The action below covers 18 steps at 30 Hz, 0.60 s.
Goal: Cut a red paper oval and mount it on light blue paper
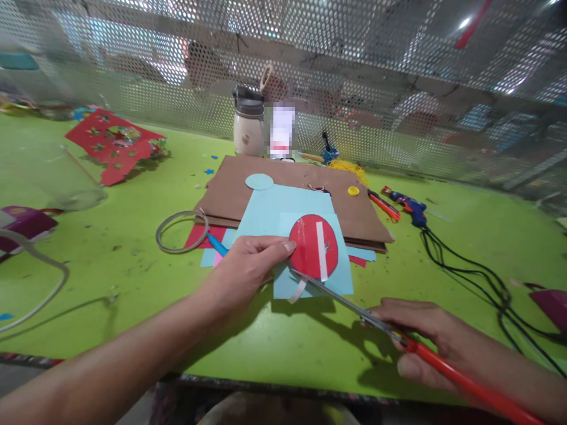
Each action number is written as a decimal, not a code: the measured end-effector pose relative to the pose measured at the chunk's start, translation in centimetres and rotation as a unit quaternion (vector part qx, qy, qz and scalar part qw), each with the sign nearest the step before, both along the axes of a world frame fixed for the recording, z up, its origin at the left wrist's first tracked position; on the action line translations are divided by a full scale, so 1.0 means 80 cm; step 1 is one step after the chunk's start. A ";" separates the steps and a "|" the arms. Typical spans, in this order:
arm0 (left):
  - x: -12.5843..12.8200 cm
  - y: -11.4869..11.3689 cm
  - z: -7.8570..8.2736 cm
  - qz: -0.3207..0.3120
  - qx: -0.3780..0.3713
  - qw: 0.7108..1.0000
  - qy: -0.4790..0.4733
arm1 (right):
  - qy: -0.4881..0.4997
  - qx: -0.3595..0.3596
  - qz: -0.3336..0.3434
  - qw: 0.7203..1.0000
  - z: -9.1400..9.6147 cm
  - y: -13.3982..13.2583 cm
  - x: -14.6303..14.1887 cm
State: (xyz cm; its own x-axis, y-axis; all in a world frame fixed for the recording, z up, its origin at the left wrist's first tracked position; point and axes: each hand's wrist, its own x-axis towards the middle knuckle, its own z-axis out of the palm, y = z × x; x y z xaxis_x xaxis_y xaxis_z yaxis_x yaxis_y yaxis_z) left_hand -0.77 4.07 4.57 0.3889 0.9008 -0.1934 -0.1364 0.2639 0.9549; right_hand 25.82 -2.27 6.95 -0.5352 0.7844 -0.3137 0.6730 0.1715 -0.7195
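Observation:
My left hand [261,258] pinches the left edge of a red paper circle [313,236] between thumb and finger. A white strip [321,251] runs down the circle's right part, and a glossy clear strip lies on its left part. My right hand [420,336] is closed on red-handled scissors [349,304]. Their blade tips are at the circle's lower edge, where a short pale strip [298,291] hangs down. Behind the circle lie light blue paper sheets [287,203]. The scissors' handle partly hides my right fingers.
Brown cardboard [221,183] lies under the blue paper, with a yellow cap [353,191] on it. A blue glue gun [411,208] with a black cord and an orange cutter [384,205] lie right. A tape ring [166,233], bottle [248,127] and red cut-out paper [115,144] also sit here.

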 end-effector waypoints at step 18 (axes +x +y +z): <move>0.002 0.001 0.000 -0.026 -0.004 1.000 0.009 | 0.056 -0.029 0.015 0.998 0.004 0.005 0.002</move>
